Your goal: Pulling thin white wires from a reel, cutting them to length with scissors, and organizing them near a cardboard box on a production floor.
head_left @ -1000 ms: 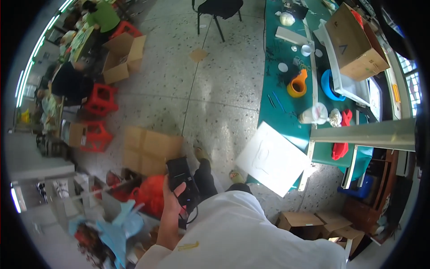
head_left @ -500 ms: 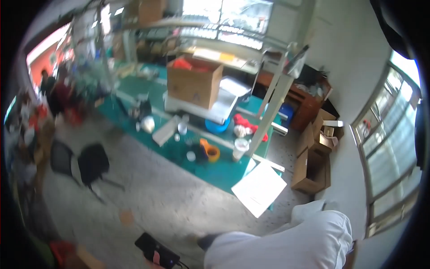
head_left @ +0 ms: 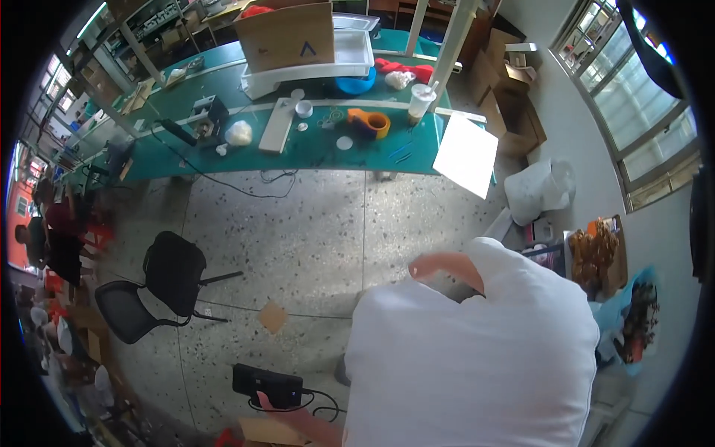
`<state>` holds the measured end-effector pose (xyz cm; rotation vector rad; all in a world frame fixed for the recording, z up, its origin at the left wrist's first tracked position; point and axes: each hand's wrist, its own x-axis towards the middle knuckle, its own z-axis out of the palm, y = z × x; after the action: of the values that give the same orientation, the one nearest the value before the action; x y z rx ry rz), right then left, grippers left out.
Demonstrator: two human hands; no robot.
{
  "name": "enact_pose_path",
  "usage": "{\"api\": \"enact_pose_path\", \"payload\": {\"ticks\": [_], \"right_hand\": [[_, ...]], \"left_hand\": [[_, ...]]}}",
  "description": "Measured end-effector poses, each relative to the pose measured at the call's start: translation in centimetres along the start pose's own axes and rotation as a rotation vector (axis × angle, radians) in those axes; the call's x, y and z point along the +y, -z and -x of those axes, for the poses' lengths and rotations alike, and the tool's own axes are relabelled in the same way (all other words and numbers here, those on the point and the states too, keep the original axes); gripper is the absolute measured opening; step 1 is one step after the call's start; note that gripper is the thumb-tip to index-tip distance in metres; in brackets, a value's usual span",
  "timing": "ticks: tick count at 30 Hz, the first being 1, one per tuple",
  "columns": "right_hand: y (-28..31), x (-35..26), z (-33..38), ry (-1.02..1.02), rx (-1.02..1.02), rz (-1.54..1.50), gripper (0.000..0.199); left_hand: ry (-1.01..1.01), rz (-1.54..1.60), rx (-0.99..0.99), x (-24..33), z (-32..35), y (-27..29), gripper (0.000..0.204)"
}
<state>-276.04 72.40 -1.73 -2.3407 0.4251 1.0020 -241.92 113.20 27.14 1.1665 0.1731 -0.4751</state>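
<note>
My left hand is at the lower edge, closed on a flat black phone-like device with a black cable hanging from its right end. Its thumb lies against the device's near edge; the other fingers are hidden beneath. My right arm comes out of the white sleeve and bends to the left. The right hand shows only in part in front of the white shirt, over the floor. Its fingers cannot be made out, and nothing is visible in it.
A green worktable crosses the far side, bearing a cardboard box, an orange tape dispenser and a lidded cup. White paper overhangs its edge. A black chair stands left; a white bin sits by the right wall.
My view has turned downward, so the table sits higher and more floor shows. The right forearm has come into sight. The left hand still holds the black device.
</note>
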Motion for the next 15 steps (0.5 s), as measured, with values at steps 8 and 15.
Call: {"api": "enact_pose_path", "payload": {"ticks": [8,15], "right_hand": [[1.0,-23.6,-8.5,-0.171,0.260,0.158,0.026],[2.2,-40.8,-8.3,-0.441,-0.178,-0.526,0.035]], "left_hand": [[0.154,-0.036,0.055,10.0,-5.5,25.2,0.048],[0.138,-0.048,-0.086,19.2,-12.0,26.8,0.049]]}}
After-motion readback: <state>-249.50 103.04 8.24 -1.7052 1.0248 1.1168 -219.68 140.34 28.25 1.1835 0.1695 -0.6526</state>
